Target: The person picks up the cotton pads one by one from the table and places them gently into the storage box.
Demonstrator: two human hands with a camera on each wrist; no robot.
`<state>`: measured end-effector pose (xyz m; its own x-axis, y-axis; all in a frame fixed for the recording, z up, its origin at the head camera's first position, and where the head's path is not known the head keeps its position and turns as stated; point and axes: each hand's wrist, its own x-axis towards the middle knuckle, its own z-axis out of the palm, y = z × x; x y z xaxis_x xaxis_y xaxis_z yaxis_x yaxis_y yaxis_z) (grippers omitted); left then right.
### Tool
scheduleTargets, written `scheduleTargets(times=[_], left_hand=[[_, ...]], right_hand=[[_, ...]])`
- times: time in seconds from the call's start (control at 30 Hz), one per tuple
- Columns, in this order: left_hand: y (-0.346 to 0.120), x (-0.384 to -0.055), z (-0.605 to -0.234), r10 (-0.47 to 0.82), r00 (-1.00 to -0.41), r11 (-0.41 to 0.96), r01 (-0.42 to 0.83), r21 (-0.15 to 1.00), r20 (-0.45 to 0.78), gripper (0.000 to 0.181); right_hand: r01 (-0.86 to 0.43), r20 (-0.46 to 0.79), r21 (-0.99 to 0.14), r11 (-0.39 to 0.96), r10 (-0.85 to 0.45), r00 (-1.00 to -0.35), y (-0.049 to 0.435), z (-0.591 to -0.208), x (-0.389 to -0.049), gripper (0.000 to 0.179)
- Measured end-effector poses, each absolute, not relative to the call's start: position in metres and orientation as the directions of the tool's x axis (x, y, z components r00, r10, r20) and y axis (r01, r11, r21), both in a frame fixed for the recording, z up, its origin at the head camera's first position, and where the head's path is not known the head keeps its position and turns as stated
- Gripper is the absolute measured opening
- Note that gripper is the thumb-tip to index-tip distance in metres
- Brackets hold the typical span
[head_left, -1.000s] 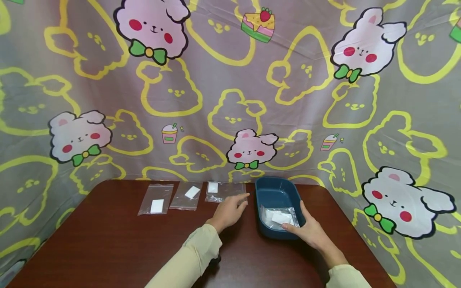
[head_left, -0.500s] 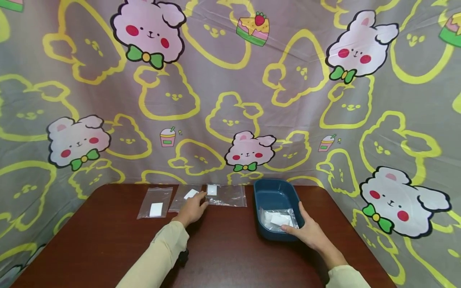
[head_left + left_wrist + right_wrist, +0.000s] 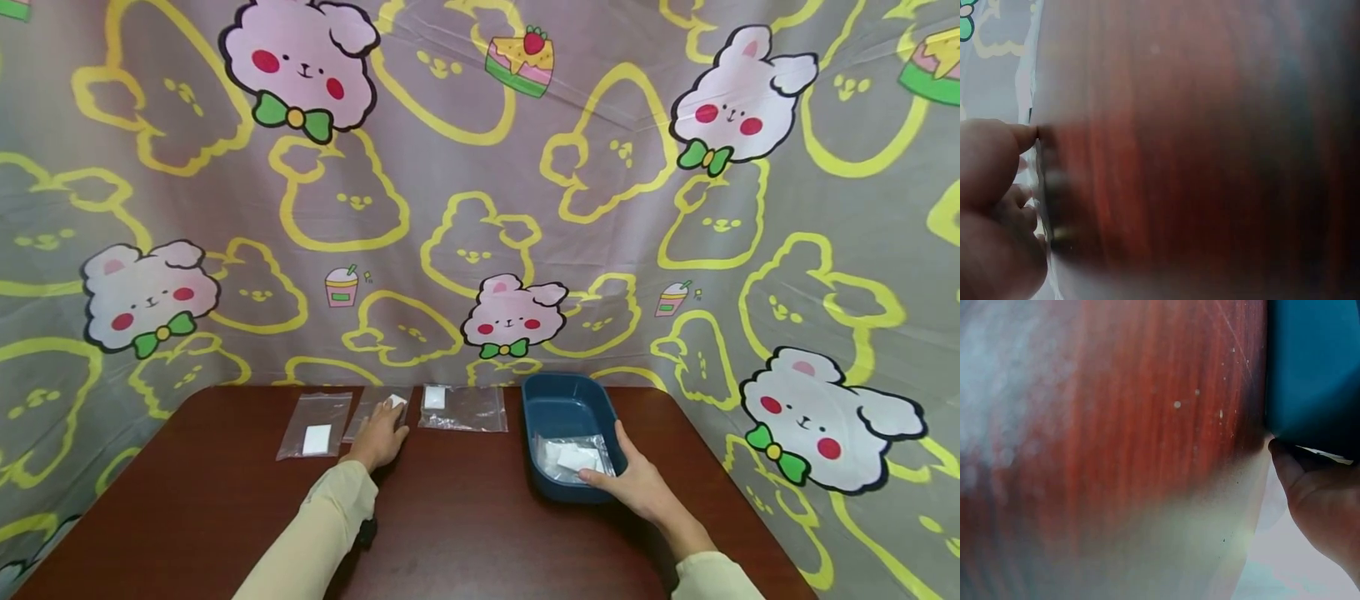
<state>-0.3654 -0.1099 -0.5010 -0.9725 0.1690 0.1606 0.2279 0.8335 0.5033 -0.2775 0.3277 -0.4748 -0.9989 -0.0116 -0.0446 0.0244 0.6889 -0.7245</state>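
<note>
My left hand point(image 3: 378, 433) rests on a clear zip-lock bag point(image 3: 362, 415) with a white rectangular piece point(image 3: 397, 402) inside, its fingertips over the piece. In the left wrist view the thumb and fingers of the left hand point(image 3: 991, 187) reach down to the table surface. My right hand point(image 3: 637, 483) grips the near right side of a blue plastic bin point(image 3: 534, 400), thumb over the rim. Inside the bin's near end lie clear bags with white pieces point(image 3: 576, 458). The right wrist view shows the right hand point(image 3: 1322, 500) at the bin's dark blue wall point(image 3: 1316, 369).
Another clear bag point(image 3: 296, 423) with a white piece lies to the left. A wider bag point(image 3: 472, 408) lies between the left hand and the bin. The brown table point(image 3: 465, 533) ends at a patterned cloth point(image 3: 420, 250) behind.
My left hand has moved left, from the wide bag by the bin to the middle bag, and its fingers now lie on it. The right hand stays at the bin.
</note>
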Motion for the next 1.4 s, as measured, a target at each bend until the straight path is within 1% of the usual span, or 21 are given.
scheduleTargets(times=[0.17, 0.47, 0.67, 0.8, 0.97, 1.17, 1.4], left_hand=[[-0.111, -0.364, -0.498, 0.170, -0.972, 0.831, 0.230, 0.507, 0.163, 0.047], [-0.113, -0.361, -0.495, 0.170, -0.963, 0.826, 0.255, 0.503, 0.209, 0.039], [-0.116, -0.360, -0.498, 0.098, -0.958, 0.821, 0.230, 0.523, 0.269, 0.031], [-0.117, -0.361, -0.501, 0.076, -0.941, 0.792, 0.258, 0.554, 0.329, 0.024], [-0.118, -0.361, -0.502, 0.044, -0.935, 0.770, 0.256, 0.585, 0.352, 0.019], [-0.118, -0.357, -0.501, -0.023, -0.941, 0.752, 0.207, 0.626, 0.338, 0.018], [-0.112, -0.352, -0.497, -0.143, -0.911, 0.716, 0.175, 0.675, 0.388, 0.018]], right_hand=[[0.031, -0.045, -0.725, 0.688, -0.003, -0.999, 0.328, -0.473, -0.279, 0.121], [0.033, -0.048, -0.710, 0.703, -0.001, -0.999, 0.328, -0.473, -0.279, 0.121], [0.036, -0.054, -0.706, 0.707, -0.004, -0.999, 0.326, -0.473, -0.277, 0.121], [0.041, -0.056, -0.713, 0.700, 0.002, -0.998, 0.327, -0.475, -0.278, 0.121], [0.043, -0.055, -0.722, 0.691, 0.005, -0.998, 0.328, -0.479, -0.279, 0.121], [0.046, -0.067, -0.724, 0.688, -0.004, -0.998, 0.327, -0.480, -0.278, 0.121], [0.033, -0.060, -0.728, 0.685, -0.015, -0.998, 0.326, -0.475, -0.276, 0.120]])
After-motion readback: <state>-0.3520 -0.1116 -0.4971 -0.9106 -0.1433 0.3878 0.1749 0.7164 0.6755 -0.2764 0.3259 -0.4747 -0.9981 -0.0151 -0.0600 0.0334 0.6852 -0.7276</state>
